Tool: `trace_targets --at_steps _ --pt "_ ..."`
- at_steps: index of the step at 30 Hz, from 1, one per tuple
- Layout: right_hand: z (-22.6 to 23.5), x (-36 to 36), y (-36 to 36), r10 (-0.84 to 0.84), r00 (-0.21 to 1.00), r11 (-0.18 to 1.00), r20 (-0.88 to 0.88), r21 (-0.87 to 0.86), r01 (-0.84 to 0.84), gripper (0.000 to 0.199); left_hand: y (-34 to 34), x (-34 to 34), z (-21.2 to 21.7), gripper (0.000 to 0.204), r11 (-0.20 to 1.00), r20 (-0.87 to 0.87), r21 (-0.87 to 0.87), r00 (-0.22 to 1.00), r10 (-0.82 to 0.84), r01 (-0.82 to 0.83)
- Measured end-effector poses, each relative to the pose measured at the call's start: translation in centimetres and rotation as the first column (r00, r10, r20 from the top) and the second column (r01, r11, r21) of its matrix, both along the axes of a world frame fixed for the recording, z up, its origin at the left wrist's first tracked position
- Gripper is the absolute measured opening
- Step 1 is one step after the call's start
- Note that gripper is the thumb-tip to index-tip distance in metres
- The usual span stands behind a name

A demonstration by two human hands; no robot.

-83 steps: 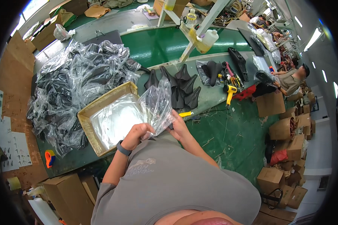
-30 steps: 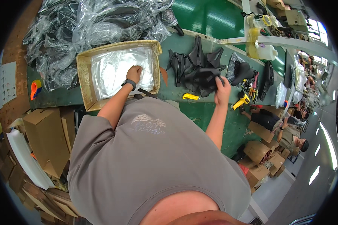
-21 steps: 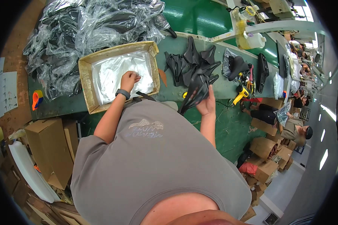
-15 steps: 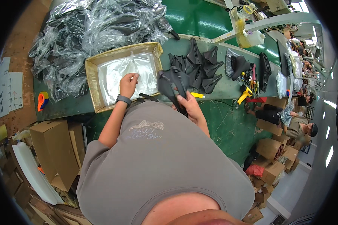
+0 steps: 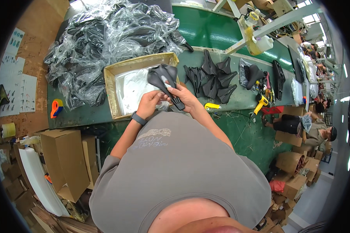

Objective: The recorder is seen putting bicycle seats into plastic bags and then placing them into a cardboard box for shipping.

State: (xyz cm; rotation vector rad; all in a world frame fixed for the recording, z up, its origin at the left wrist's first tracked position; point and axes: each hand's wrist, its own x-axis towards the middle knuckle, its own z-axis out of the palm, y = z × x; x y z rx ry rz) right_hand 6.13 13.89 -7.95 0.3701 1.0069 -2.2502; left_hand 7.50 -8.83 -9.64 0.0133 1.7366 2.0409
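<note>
From my remote seat, my right hand is closed on a black, slim-nosed bicycle saddle near a yellowed, open-topped box — my left hand, fingers narrowed, holds something I cannot tell.

R hand grips a blk bike saddle, nose pointing back twd the wearer, wide end over the R side of an open cardboard box w/ flat clear bags inside. L hand is just beside the saddle, fingers bent; can't tell if it's gripping anything. Big pile of plastic-wrapped saddles behind the box, on a dk green bench. Bare blk saddles bunched R of the box, yel. cutter nr the bench edge. Orange/blue tape dispenser far L; yel. heat gun R; co-worker beyond.
</note>
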Motion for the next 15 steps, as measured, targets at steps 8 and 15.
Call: trace_targets --at_steps 8,15 --pt "2.0 2.2 2.6 -0.328 0.945 0.840 -0.014 -0.461 0.285 0.040 -6.3 -2.8 0.5 0.023 0.417 0.467 0.763 0.867 0.172 -0.494" --pt "5.6 3.1 1.9 0.321 0.863 0.753 -0.389 0.658 0.016 0.081 -2.3 -4.4 4.8 0.016 0.908 0.037 0.165 0.922 0.385 -0.386"
